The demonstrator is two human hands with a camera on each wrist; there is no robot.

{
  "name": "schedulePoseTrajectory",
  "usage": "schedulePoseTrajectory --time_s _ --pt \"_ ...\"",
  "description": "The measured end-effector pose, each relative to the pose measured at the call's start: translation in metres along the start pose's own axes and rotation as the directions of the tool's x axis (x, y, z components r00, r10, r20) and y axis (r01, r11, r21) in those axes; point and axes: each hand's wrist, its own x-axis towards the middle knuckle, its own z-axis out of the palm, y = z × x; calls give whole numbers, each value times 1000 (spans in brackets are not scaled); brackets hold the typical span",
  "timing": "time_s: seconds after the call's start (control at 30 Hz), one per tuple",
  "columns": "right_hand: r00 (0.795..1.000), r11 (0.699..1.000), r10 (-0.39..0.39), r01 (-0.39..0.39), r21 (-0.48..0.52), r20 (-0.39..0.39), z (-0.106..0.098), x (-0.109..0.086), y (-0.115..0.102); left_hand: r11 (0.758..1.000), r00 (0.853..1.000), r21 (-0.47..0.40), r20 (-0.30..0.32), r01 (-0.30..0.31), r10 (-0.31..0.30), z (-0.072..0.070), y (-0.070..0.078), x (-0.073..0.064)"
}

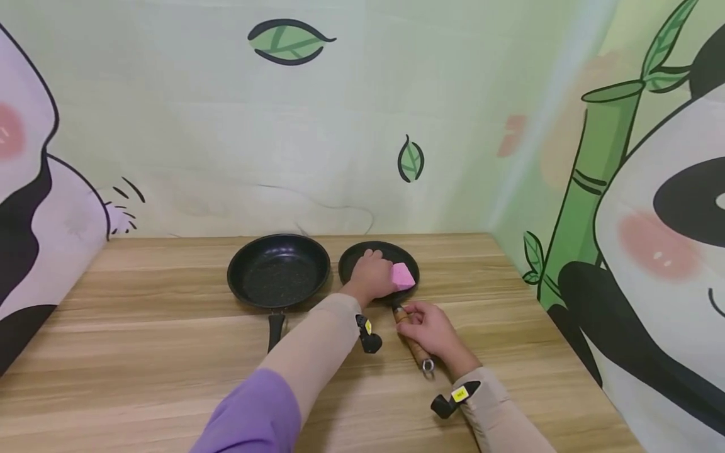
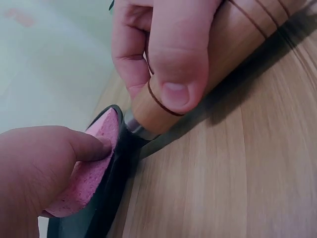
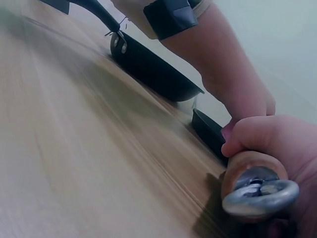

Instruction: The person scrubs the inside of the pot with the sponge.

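Note:
My left hand [image 1: 372, 275] is inside the small black frying pan [image 1: 352, 255], gripping a pink sponge [image 1: 403, 277] against the pan's inner side. In the left wrist view the thumb presses on the sponge [image 2: 86, 183] close to the rim; the other fingers are hidden. My right hand [image 1: 435, 330] holds the pan's wooden handle [image 1: 418, 351] near its metal collar, thumb on top and fingers beneath. A metal ring [image 3: 260, 198] at the handle's end shows large in the right wrist view. The handle points toward me, slightly to the right.
A larger black frying pan [image 1: 277, 270] stands just left of the small one, its black handle [image 1: 275, 330] toward me, partly behind my left forearm. Both pans are near the back of the wooden table [image 1: 141, 352]. A wall with painted leaves [image 1: 291, 42] rises behind.

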Motion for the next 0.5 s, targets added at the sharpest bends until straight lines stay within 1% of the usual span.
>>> schedulePoseTrajectory --time_s 0.13,0.27,0.4,0.5 --pt "1000 1000 10 -11 -6 -12 3 0 -1 998 999 36 32 -42 41 -5 -7 -8" --pt "999 999 25 -25 -19 -28 4 1 2 993 995 84 65 -86 81 -18 -13 -18" --pt "999 999 37 -37 -12 -35 3 3 3 989 992 111 90 -96 86 -29 -19 -28" --pt "999 999 47 -46 22 -12 5 3 3 990 993 109 91 -88 78 -31 -24 -34"
